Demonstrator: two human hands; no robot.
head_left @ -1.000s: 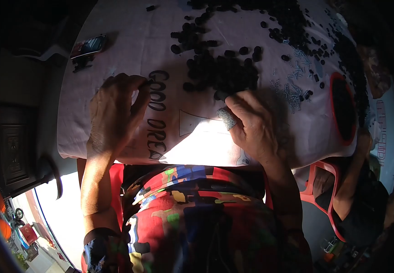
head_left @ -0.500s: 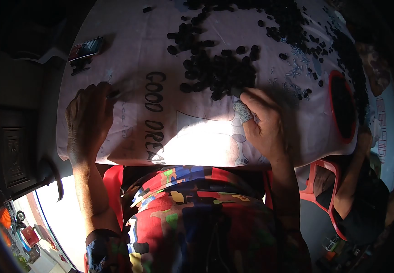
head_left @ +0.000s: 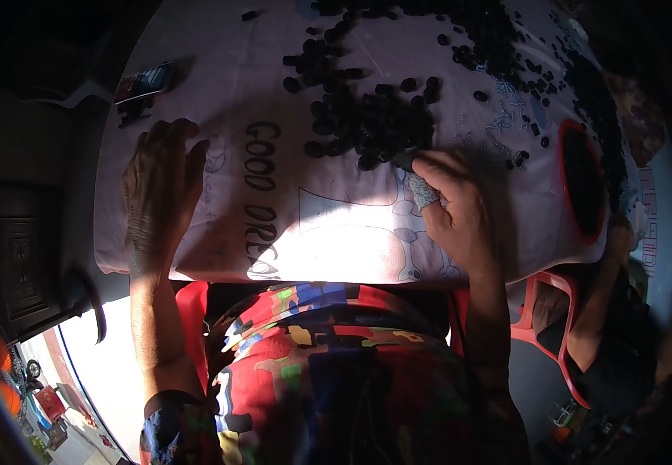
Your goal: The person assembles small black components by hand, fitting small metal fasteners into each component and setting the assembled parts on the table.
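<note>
My left hand (head_left: 164,182) is over the left part of the pale printed cloth (head_left: 328,182), its thumb and fingers apart with nothing between them. At the near right edge of a pile of small black parts (head_left: 375,120), my right hand (head_left: 452,198) pinches a black part (head_left: 404,160) between thumb and forefinger. A grey textured wrap (head_left: 423,189) covers its thumb. Bright sunlight falls on the cloth between both hands.
A phone on a stand (head_left: 144,84) is at the upper left. Small silvery pieces (head_left: 503,112) are scattered right of the pile, near a red-rimmed container (head_left: 562,182). Another person's arm (head_left: 596,302) shows beside a red chair (head_left: 527,310) at the right.
My left hand has moved left from beside the lettering, and its fingers have opened; the dark piece seen by them is gone. My right hand has shifted slightly right, still pinching a black part.
</note>
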